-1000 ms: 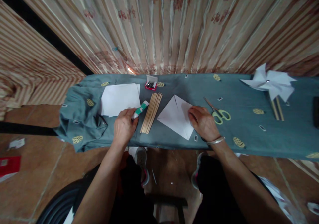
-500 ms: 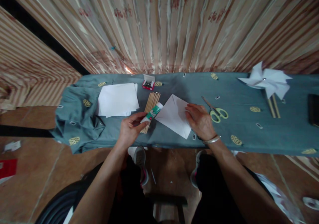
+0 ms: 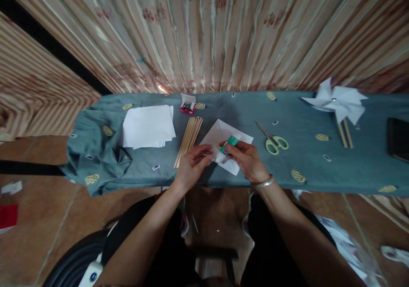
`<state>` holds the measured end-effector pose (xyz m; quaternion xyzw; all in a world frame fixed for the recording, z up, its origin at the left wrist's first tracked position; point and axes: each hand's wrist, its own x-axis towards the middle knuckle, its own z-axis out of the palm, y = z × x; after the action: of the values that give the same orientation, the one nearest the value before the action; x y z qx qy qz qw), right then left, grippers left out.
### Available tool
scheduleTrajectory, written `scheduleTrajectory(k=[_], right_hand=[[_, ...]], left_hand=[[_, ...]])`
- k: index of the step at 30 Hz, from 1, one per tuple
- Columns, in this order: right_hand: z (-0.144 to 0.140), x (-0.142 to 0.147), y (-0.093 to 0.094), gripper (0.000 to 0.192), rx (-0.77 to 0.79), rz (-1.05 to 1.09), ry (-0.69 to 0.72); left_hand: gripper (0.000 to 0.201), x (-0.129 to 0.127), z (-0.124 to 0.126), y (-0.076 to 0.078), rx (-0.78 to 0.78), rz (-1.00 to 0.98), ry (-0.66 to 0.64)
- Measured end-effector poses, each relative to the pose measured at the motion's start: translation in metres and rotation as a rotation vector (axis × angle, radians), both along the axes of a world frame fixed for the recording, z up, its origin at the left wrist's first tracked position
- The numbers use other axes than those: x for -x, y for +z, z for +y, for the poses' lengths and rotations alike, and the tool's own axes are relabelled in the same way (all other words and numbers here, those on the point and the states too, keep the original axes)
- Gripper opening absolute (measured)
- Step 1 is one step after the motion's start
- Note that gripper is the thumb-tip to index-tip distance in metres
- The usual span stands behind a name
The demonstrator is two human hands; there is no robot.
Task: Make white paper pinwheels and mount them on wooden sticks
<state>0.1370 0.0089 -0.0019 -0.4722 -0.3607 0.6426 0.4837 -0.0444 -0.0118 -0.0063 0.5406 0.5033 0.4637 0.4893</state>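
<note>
A green-and-white glue stick [image 3: 229,144] is gripped by my right hand [image 3: 251,161], thumb and fingers around its green label. My left hand [image 3: 193,163] closes thumb and fingertips at the stick's white lower-left end. Under both hands lies a folded white paper square [image 3: 220,129], its creases running toward the middle and its lower part partly covered by my fingers. Left of it rests a bundle of several thin wooden sticks [image 3: 190,136]. Scissors with light-green handles [image 3: 271,144] lie slightly open to the right of my right hand.
A stack of white paper [image 3: 148,127] lies on the left of the cloth-covered table [image 3: 300,155]. Behind the sticks stands an open red box of small dark pieces [image 3: 187,106]. A white paper pinwheel [image 3: 338,101] and a dark object [image 3: 398,138] are at the right.
The glue stick has passed from my left hand to my right and now sits over the paper. My left hand has moved right to its white end. The view has shifted slightly.
</note>
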Motion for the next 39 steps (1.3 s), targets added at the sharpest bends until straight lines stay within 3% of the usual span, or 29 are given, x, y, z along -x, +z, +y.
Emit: scheduleTrajectory(k=[2, 4, 10, 20, 26, 33, 39], right_hand=[[0.003, -0.012, 0.002, 0.042, -0.006, -0.093, -0.019], [0.006, -0.023, 0.002, 0.042, -0.031, -0.201, -0.022], [0.008, -0.032, -0.005, 0.042, -0.127, -0.541, 0.057], [0.013, -0.029, -0.006, 0.046, -0.188, -0.785, 0.120], [0.013, -0.029, -0.002, 0.044, -0.192, -0.794, 0.144], [0.014, -0.030, -0.003, 0.044, -0.188, -0.788, 0.139], [0.013, -0.033, -0.003, 0.043, -0.156, -0.612, 0.131]], left_hand=[[0.024, 0.010, 0.006, 0.002, -0.202, 0.344, 0.045], [0.025, 0.016, 0.013, 0.004, -0.306, 0.606, 0.073], [0.039, 0.004, 0.024, 0.000, -0.316, 0.971, 0.041], [0.038, -0.003, 0.029, -0.005, -0.234, 1.039, 0.011], [0.042, -0.002, 0.029, -0.001, -0.194, 0.999, -0.016], [0.050, 0.004, 0.032, -0.007, -0.215, 0.950, -0.038], [0.053, 0.009, 0.033, -0.002, -0.333, 0.838, -0.016]])
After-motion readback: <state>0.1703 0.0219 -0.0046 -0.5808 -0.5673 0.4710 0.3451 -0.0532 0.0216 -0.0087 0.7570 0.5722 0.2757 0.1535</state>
